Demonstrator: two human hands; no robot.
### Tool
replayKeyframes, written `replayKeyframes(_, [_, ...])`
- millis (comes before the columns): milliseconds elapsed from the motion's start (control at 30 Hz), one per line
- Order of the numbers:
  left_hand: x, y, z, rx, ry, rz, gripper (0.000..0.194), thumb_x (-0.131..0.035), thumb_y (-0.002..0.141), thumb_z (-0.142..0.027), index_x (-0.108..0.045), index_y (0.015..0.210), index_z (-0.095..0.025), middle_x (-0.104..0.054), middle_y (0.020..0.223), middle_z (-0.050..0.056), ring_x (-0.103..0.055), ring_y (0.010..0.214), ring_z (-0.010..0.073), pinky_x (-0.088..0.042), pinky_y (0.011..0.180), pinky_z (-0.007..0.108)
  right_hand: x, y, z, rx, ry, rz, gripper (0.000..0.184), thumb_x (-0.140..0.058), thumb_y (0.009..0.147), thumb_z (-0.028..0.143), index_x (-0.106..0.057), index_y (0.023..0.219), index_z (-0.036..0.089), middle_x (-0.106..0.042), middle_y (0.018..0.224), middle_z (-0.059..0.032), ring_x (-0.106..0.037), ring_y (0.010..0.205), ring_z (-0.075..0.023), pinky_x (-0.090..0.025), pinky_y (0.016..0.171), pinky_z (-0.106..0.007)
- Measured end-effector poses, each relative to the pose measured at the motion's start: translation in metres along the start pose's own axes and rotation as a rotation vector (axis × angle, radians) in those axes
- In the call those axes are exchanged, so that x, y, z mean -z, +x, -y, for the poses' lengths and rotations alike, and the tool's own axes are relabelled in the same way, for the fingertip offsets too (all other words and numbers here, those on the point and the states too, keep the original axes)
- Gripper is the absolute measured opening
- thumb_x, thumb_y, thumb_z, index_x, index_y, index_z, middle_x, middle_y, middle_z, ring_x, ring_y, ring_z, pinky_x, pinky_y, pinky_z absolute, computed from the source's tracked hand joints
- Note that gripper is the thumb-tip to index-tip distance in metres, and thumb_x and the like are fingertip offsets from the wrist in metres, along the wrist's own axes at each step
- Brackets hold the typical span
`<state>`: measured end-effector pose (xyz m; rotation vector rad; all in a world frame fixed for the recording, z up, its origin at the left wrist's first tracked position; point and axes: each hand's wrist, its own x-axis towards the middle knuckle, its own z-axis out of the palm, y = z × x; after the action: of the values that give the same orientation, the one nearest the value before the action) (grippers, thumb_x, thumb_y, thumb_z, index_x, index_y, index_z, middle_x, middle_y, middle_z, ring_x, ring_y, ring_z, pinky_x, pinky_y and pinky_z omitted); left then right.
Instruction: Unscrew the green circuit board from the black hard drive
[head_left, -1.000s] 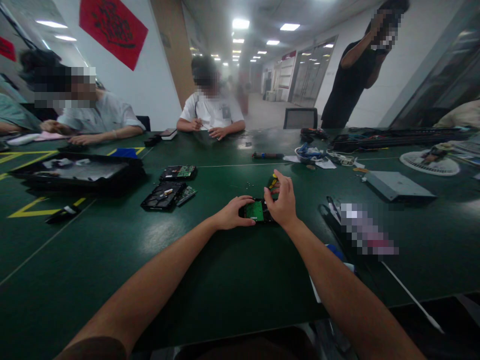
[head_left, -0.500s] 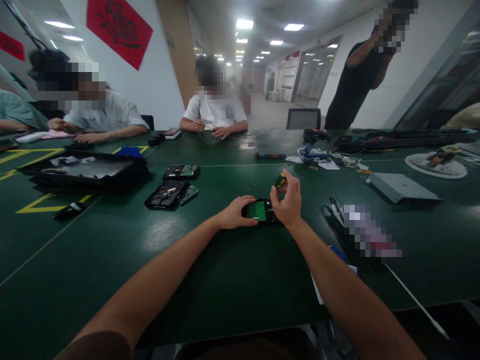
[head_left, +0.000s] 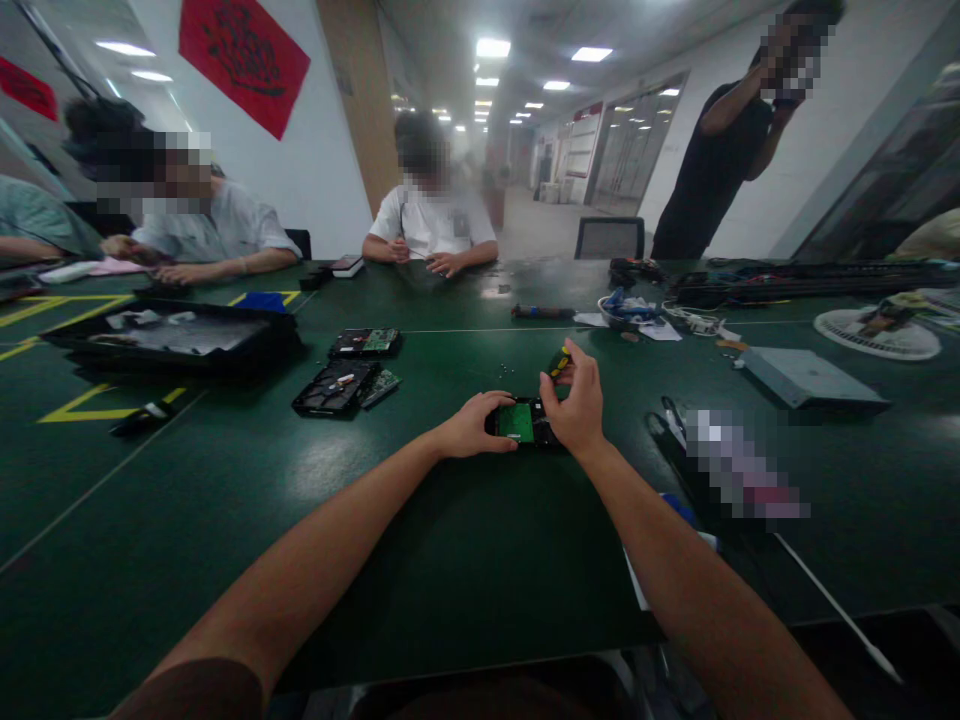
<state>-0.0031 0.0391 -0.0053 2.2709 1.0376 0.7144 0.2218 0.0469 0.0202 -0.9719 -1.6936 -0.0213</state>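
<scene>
While L hand grips HDD, R hand holds s/driver.

— Your left hand?
— One, thumb and fingers apart; your left forearm bare, slanting inward.
— Your right hand?
— One, raised higher, fingers bent; your right forearm bare, slanting inward.

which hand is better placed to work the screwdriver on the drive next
Probably the right hand: it holds the screwdriver at the drive's right end, while the left hand grips the left end.
</scene>
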Motion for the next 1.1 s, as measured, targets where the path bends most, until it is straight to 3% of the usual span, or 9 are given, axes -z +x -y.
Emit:
replayKeyframes(733, [-0.0015, 0.0007, 0.0027, 0.002, -0.014, -0.012, 0.087, -0.083, 0.07, -0.051, -0.049, 0.145, -0.022, -0.051, 0.148, 0.015, -0.05, 0.135, 0.0328, -0.04, 0.114, 0.05, 0.002, -0.0001, 0.0034, -0.053, 0.005, 0.06, 0.063, -0.056, 0.095, 0.026, -0.029, 0.152, 0.026, -0.048, 0.127, -0.0132, -0.063, 0.092, -0.02, -0.063, 0.085, -0.042])
replayKeyframes(1100, [-0.0035, 0.0015, 0.0053, -0.033, -0.016, -0.031, 0.082, -0.084, 0.069, -0.05, -0.054, 0.14, -0.023, -0.053, 0.146, 0.014, -0.051, 0.133, 0.0333, -0.039, 0.113, 0.052, 0.0001, -0.001, 0.0007, -0.027, 0.012, 0.053, 0.063, -0.057, 0.095, 0.026, -0.03, 0.152, 0.026, -0.049, 0.127, -0.0132, -0.063, 0.094, -0.0213, -0.063, 0.084, -0.043])
